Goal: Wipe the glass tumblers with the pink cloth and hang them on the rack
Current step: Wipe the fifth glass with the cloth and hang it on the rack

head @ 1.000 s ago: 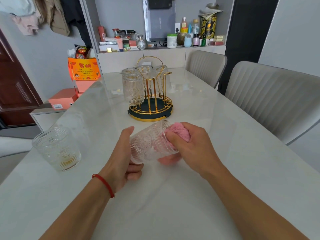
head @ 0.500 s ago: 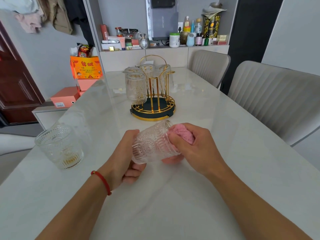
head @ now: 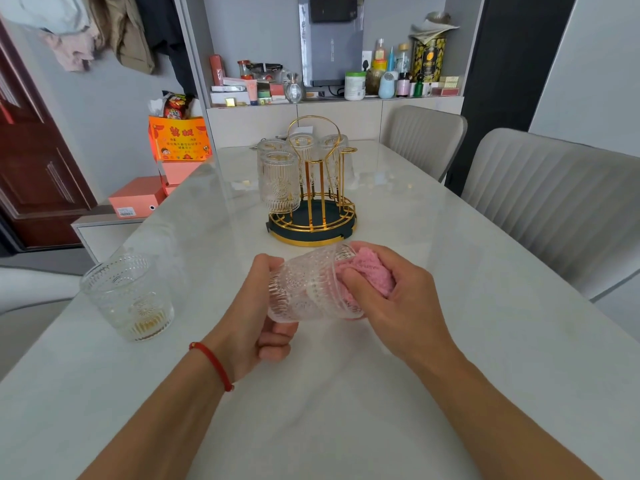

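Head view: tumbler [head: 311, 289] held on side above table [head: 381, 410], long axis left-right, mouth rightward. Left hand [head: 256, 320] grips base; right hand [head: 398, 306] grips cloth [head: 370, 271] stuffed in mouth. Rack [head: 313, 216] straight ahead, near.

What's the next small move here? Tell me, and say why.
Probably twist the cloth round inside the tumbler once more, then lift it toward the rack. The left hand grips the tumbler's base on its side, the right hand pushes the cloth into its mouth, so wiping looks unfinished. A free peg seems to show at the rack's right.
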`<state>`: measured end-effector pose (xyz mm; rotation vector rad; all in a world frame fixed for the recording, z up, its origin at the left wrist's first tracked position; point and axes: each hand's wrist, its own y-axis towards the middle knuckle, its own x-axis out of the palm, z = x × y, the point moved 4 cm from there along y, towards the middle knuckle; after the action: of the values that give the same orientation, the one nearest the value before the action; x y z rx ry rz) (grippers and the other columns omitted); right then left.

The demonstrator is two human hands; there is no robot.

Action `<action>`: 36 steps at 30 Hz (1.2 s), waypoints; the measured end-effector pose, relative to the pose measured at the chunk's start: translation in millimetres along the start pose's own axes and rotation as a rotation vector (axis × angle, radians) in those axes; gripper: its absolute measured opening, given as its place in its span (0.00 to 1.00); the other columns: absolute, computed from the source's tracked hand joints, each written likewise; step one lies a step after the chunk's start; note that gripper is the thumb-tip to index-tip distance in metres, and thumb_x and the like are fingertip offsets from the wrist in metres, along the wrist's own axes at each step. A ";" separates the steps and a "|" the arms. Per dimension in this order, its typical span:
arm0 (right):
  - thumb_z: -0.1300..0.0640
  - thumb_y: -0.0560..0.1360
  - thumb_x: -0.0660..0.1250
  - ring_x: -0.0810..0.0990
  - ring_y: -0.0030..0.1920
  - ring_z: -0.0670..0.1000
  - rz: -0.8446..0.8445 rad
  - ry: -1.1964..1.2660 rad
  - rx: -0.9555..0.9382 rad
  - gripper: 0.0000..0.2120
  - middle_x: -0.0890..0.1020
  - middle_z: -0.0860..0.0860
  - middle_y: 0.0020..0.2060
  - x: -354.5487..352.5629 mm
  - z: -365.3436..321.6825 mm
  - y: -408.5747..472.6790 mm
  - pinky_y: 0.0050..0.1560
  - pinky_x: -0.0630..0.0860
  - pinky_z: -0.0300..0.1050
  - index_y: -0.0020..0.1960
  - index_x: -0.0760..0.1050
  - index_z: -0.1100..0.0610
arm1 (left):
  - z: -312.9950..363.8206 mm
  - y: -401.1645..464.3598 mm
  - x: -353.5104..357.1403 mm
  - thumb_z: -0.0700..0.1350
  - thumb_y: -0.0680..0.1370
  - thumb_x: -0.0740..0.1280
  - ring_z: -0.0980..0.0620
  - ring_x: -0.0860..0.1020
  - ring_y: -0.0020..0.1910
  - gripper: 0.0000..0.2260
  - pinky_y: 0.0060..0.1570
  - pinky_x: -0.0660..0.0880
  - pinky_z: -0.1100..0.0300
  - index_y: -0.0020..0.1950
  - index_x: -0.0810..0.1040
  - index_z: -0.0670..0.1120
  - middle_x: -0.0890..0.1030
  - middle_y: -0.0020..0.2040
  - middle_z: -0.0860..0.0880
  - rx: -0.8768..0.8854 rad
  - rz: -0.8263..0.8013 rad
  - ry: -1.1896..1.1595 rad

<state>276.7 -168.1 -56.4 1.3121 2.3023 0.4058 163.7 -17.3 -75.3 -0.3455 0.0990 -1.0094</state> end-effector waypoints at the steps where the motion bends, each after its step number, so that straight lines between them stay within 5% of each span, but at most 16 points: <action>1: 0.51 0.75 0.74 0.84 0.49 0.41 0.022 0.036 0.041 0.14 0.86 0.43 0.48 0.0 0.6 0.0 0.47 0.81 0.36 0.60 0.82 0.50 | 0.0 -0.5 0.4 0.62 0.79 0.51 0.51 0.51 0.28 0.22 0.25 0.51 0.65 0.31 0.62 0.49 0.58 0.28 0.49 0.011 0.005 -0.003; 5: 0.43 0.69 0.71 0.85 0.44 0.44 0.078 0.112 0.189 0.14 0.86 0.45 0.42 6.6 7.4 -2.7 0.45 0.84 0.49 0.50 0.84 0.49 | 0.0 0.2 3.7 0.66 0.80 0.52 0.51 0.53 0.29 0.24 0.28 0.51 0.60 0.39 0.69 0.47 0.61 0.29 0.48 0.096 0.046 -0.083; 8: 0.48 0.73 0.74 0.83 0.48 0.41 0.028 0.055 0.121 0.13 0.86 0.41 0.46 8.2 3.4 -4.1 0.48 0.82 0.40 0.56 0.83 0.48 | 1.0 1.1 -0.6 0.64 0.79 0.54 0.51 0.52 0.29 0.21 0.28 0.49 0.63 0.36 0.63 0.50 0.58 0.28 0.49 0.079 0.104 -0.103; 13: 0.48 0.73 0.75 0.81 0.53 0.38 -0.005 -0.065 0.048 0.20 0.83 0.39 0.53 -2.9 0.6 0.7 0.54 0.78 0.32 0.64 0.80 0.47 | -8.6 -0.7 -1.3 0.62 0.76 0.52 0.51 0.49 0.29 0.19 0.27 0.48 0.65 0.37 0.54 0.49 0.53 0.33 0.48 -0.107 -0.049 0.044; 17: 0.49 0.72 0.76 0.83 0.43 0.41 0.102 0.061 0.165 0.08 0.85 0.44 0.44 0.6 7.2 0.3 0.41 0.80 0.37 0.50 0.83 0.49 | -8.5 1.7 5.1 0.71 0.79 0.51 0.51 0.53 0.29 0.29 0.27 0.52 0.62 0.34 0.71 0.49 0.61 0.30 0.47 -0.024 -0.012 -0.053; 20: 0.51 0.74 0.75 0.83 0.45 0.39 0.054 0.050 0.133 0.10 0.85 0.44 0.48 1.8 5.9 -1.6 0.37 0.77 0.30 0.54 0.82 0.49 | -6.1 2.7 5.4 0.67 0.79 0.53 0.51 0.51 0.30 0.23 0.27 0.50 0.64 0.36 0.61 0.50 0.56 0.32 0.49 0.025 0.038 -0.052; 22: 0.51 0.75 0.74 0.81 0.51 0.38 -0.006 -0.046 0.042 0.19 0.83 0.43 0.54 -2.3 -0.1 -1.6 0.43 0.75 0.24 0.65 0.79 0.48 | -5.6 1.4 4.1 0.65 0.79 0.52 0.52 0.49 0.29 0.20 0.26 0.48 0.67 0.37 0.56 0.50 0.54 0.31 0.50 -0.061 -0.035 -0.011; 26: 0.49 0.75 0.74 0.80 0.56 0.36 -0.052 -0.149 -0.058 0.22 0.83 0.40 0.57 -5.0 -3.9 -0.9 0.58 0.78 0.34 0.68 0.77 0.47 | -6.9 -5.5 -1.4 0.66 0.78 0.51 0.53 0.49 0.26 0.21 0.23 0.49 0.68 0.39 0.56 0.50 0.55 0.30 0.49 -0.167 -0.129 0.046; 30: 0.50 0.73 0.75 0.82 0.49 0.37 0.061 -0.064 0.079 0.12 0.84 0.37 0.46 -2.6 0.9 0.5 0.55 0.80 0.40 0.56 0.82 0.44 | -4.8 -4.2 3.1 0.70 0.79 0.52 0.54 0.53 0.25 0.28 0.22 0.54 0.67 0.32 0.69 0.49 0.60 0.29 0.49 -0.072 -0.057 -0.100; 32: 0.51 0.73 0.75 0.83 0.46 0.39 0.055 -0.024 0.113 0.07 0.85 0.38 0.42 2.1 4.4 -0.3 0.53 0.82 0.47 0.50 0.82 0.43 | -5.2 -3.3 4.8 0.70 0.79 0.54 0.54 0.53 0.24 0.28 0.22 0.53 0.67 0.30 0.68 0.50 0.58 0.29 0.50 -0.035 -0.003 -0.152; 36: 0.49 0.74 0.74 0.81 0.52 0.37 -0.021 -0.160 -0.005 0.19 0.83 0.36 0.51 -0.5 -2.2 -1.4 0.57 0.79 0.37 0.64 0.79 0.46 | -8.2 -3.2 0.8 0.67 0.78 0.53 0.53 0.49 0.26 0.22 0.24 0.49 0.67 0.37 0.55 0.51 0.53 0.32 0.51 -0.083 -0.038 -0.043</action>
<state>274.7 -169.3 -55.0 1.2693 2.1794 0.2888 159.5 -21.5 -81.9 -0.4461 0.0960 -1.0363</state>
